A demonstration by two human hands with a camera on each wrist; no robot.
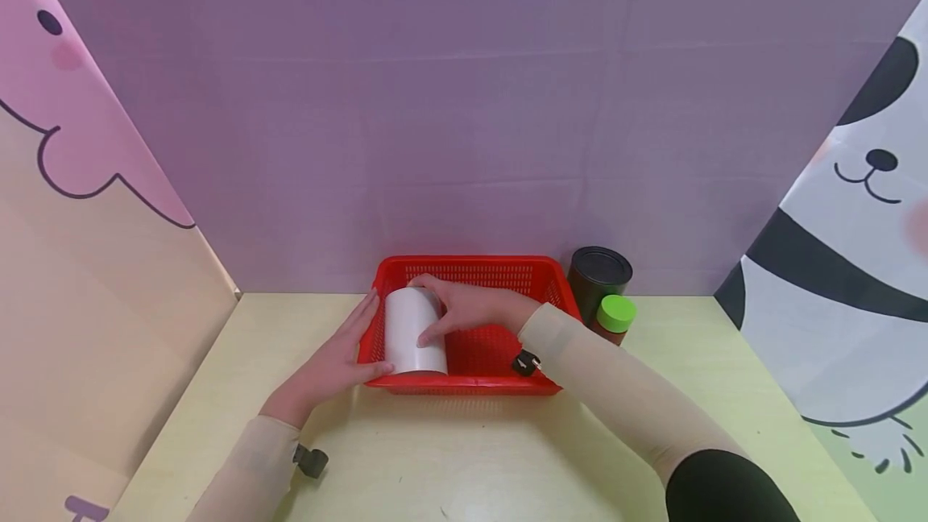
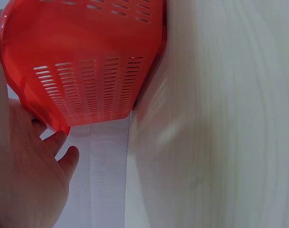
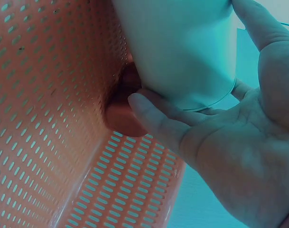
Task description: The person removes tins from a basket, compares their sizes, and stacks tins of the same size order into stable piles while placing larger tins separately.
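A smooth white canister (image 1: 415, 332) lies at the left side of a red perforated plastic basket (image 1: 474, 383), lengthwise from back to front. My right hand (image 1: 470, 306) grips its far end and right side, thumb against the wall of the canister; in the right wrist view the fingers (image 3: 163, 126) curl under its end. Below the canister in that view, a reddish rounded object (image 3: 127, 114) is partly hidden in the basket corner. My left hand (image 1: 333, 357) rests at the basket's left front corner, fingers stretched along the left rim and thumb on the front rim.
Right of the basket stands a black lidded can (image 1: 600, 276), with a green-capped jar (image 1: 616, 315) in front of it. The pale wooden table (image 1: 449, 457) meets a purple backdrop (image 1: 464, 119). Printed panels (image 1: 870, 280) flank both sides.
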